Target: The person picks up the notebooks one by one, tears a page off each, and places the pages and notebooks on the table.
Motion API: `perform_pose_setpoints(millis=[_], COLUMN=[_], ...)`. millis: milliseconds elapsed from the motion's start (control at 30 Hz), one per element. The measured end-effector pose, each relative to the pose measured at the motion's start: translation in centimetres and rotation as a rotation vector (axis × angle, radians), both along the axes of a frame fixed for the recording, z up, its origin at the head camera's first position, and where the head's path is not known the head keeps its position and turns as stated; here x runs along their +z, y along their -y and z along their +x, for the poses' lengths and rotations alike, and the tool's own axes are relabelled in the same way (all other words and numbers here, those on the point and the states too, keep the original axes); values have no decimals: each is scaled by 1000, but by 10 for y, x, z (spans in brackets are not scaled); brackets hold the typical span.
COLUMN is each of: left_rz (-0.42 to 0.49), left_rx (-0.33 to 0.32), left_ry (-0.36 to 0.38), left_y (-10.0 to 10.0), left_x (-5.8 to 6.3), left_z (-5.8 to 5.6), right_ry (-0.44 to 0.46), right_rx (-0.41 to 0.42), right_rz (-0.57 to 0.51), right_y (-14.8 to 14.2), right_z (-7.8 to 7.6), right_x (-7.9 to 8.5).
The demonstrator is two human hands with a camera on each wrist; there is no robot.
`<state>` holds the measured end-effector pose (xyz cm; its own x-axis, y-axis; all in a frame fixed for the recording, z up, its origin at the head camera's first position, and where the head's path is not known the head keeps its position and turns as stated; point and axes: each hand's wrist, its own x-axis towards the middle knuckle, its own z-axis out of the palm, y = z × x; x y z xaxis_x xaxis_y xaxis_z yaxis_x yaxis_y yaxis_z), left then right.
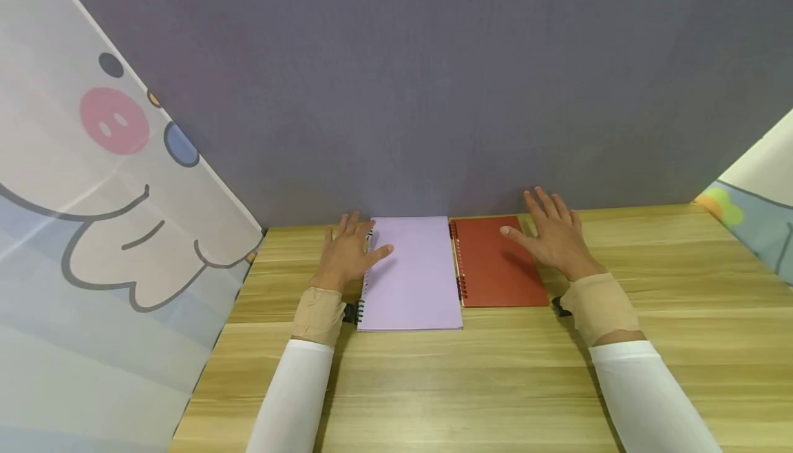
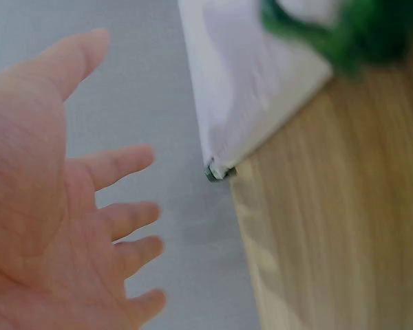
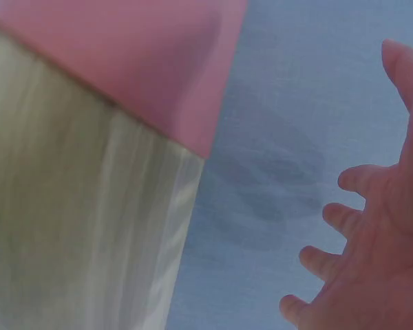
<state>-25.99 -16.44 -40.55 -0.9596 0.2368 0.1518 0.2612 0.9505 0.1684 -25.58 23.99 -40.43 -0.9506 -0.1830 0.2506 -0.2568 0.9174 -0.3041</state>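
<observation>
Two ring-bound notebooks lie side by side at the far edge of the table. The left one, a lilac notebook [image 1: 410,277], has dark rings down its left side; the other is a red notebook [image 1: 498,267] with its rings also on the left. My left hand [image 1: 347,255] hovers over the lilac notebook's ringed edge, fingers spread and holding nothing. Above the red notebook's right edge is my right hand [image 1: 554,239], its fingers apart and its palm bare in the right wrist view. Green rings at the lilac notebook's corner show in the left wrist view.
A wood-grain table [image 1: 409,391] spreads in front of and beside the notebooks. Behind it rises a grey upright panel [image 1: 421,95]. A cartoon-printed curtain [image 1: 124,246] hangs on the left, and another printed sheet [image 1: 765,212] is at the right.
</observation>
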Motion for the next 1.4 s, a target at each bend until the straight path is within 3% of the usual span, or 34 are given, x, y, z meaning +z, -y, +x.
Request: perform_pose_setpoints(millis=[233, 567, 800, 1267, 1400], left_rz=[25, 12, 9, -19, -29], left_rx=[-57, -120, -140, -235, -259], left_ry=[99, 139, 171, 211, 227], left_y=[-11, -21, -27, -42, -47], left_x=[4, 9, 8, 5, 4], left_z=[4, 8, 11, 16, 18], right_ry=[8, 44, 126, 88, 124], right_rx=[48, 109, 169, 317, 344], right_rz=[-16, -37, -18, 8, -3], right_y=[8, 26, 35, 69, 79], right_z=[2, 6, 10, 25, 30], right_x=[4, 9, 8, 9, 8])
